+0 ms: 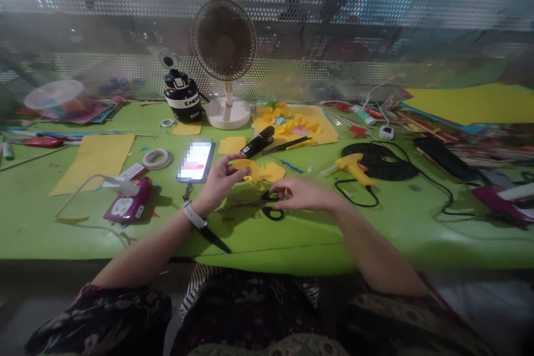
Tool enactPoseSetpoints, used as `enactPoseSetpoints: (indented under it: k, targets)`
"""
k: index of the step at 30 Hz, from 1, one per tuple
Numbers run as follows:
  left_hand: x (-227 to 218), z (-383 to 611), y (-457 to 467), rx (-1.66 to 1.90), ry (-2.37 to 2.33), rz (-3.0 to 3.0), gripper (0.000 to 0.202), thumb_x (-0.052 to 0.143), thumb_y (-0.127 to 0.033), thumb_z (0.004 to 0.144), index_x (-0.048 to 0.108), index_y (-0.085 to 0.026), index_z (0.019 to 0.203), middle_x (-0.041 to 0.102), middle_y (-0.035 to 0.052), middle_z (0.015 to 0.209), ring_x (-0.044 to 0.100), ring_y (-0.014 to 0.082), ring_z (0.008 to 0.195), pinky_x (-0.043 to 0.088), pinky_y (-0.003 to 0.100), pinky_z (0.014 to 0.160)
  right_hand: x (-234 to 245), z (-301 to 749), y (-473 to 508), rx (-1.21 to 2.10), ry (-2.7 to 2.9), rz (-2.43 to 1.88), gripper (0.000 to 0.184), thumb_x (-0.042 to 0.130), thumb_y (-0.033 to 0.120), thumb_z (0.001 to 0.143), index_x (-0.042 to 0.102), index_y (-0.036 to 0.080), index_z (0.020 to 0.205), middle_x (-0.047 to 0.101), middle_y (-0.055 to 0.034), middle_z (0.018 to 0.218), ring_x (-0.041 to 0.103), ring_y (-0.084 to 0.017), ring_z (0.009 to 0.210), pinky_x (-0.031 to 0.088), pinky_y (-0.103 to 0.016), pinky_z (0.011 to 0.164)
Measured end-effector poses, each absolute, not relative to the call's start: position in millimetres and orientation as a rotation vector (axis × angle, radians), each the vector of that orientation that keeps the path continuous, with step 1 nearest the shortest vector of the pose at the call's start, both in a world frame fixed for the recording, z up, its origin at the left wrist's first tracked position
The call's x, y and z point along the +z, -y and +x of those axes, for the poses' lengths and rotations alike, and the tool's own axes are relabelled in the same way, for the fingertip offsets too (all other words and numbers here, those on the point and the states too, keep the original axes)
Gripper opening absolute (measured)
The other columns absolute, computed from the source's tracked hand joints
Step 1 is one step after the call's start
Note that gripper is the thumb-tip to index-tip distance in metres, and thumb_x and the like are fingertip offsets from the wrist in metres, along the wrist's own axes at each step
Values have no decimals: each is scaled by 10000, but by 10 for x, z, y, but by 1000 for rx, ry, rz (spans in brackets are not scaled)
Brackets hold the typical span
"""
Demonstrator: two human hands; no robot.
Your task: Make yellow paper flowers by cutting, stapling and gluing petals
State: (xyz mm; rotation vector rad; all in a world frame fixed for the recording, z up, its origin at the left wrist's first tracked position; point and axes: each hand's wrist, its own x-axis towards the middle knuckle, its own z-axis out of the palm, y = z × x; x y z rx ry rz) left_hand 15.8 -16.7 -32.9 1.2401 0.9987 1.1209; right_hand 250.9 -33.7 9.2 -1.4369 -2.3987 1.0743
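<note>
My left hand pinches a small yellow paper piece between thumb and fingers, just above the green table. More yellow paper cut-outs lie right behind it. My right hand rests low over black-handled scissors, fingers curled at the handle loops; the hand is blurred by motion. A white band sits on my left wrist.
A phone lies left of my hands, a pink power strip further left. A yellow glue gun with black cable lies to the right. A small fan, a black bottle, tape rolls and yellow paper sheets stand behind.
</note>
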Motion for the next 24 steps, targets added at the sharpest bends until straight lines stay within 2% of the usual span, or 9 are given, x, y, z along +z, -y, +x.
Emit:
enactPoseSetpoints:
  k: [3, 6, 8, 12, 15, 17, 19, 21, 24]
  targets:
    - [-316, 196, 230, 1094, -982, 1251, 511, 801, -329, 783, 617, -184, 1237, 676, -20, 732, 637, 99, 669, 506, 204, 619, 43, 2415, 334, 1087, 2033, -1368, 297, 666, 474, 854, 693, 194, 947, 700, -32, 840, 613, -158, 692, 440, -278, 625]
    - [-326, 234, 271, 1072, -937, 1224, 546, 801, -303, 783, 607, -185, 1279, 700, -13, 760, 634, 90, 661, 499, 194, 607, -73, 2285, 345, 1187, 1859, -1271, 356, 607, 530, 882, 596, 192, 768, 625, 0, 694, 575, -137, 576, 437, -277, 575]
    - [-327, 244, 272, 1061, -906, 1176, 559, 808, -283, 777, 602, -179, 1286, 730, 7, 816, 661, 93, 698, 519, 196, 639, -133, 2249, 339, 1225, 1804, -1245, 378, 610, 544, 876, 548, 201, 730, 577, 23, 634, 547, -124, 526, 425, -270, 544]
    - [-286, 187, 198, 1018, -861, 1050, 419, 814, -233, 767, 654, -148, 1145, 751, 36, 844, 721, 125, 798, 547, 198, 685, -148, 2290, 306, 1334, 1759, -1220, 379, 620, 560, 868, 546, 205, 756, 552, 39, 605, 525, -112, 519, 425, -258, 533]
    - [-245, 98, 105, 834, -862, 1024, 347, 819, -182, 754, 676, -138, 1067, 767, 60, 860, 740, 143, 765, 562, 211, 653, -113, 2333, 288, 1385, 1822, -1210, 366, 615, 541, 875, 549, 202, 754, 559, 35, 607, 516, -109, 518, 421, -256, 532]
    - [-239, 48, 52, 702, -867, 1046, 305, 825, -172, 747, 678, -129, 1011, 777, 91, 862, 748, 160, 742, 569, 220, 625, -81, 2368, 275, 1307, 1920, -1225, 351, 585, 513, 905, 556, 199, 751, 569, 28, 620, 526, -115, 540, 429, -263, 556]
    - [-254, 23, 16, 648, -911, 1070, 257, 822, -180, 754, 671, -127, 955, 783, 116, 870, 751, 172, 721, 569, 224, 591, -43, 2424, 248, 1080, 2036, -1308, 325, 563, 489, 931, 606, 193, 804, 630, -3, 704, 572, -138, 622, 453, -282, 616]
    - [-285, 23, 0, 675, -1004, 1089, 232, 816, -184, 763, 663, -133, 931, 786, 120, 867, 748, 171, 688, 565, 220, 557, -7, 2500, 206, 743, 2125, -1442, 280, 575, 455, 941, 661, 188, 938, 703, -59, 904, 632, -185, 794, 483, -321, 716]
    - [-334, 45, 5, 697, -1133, 1119, 233, 814, -189, 767, 662, -146, 938, 785, 112, 822, 746, 176, 647, 580, 237, 541, 10, 2602, 133, 388, 2273, -1609, 297, 621, 393, 933, 667, 178, 1131, 673, -125, 1215, 623, -268, 1089, 488, -385, 887]
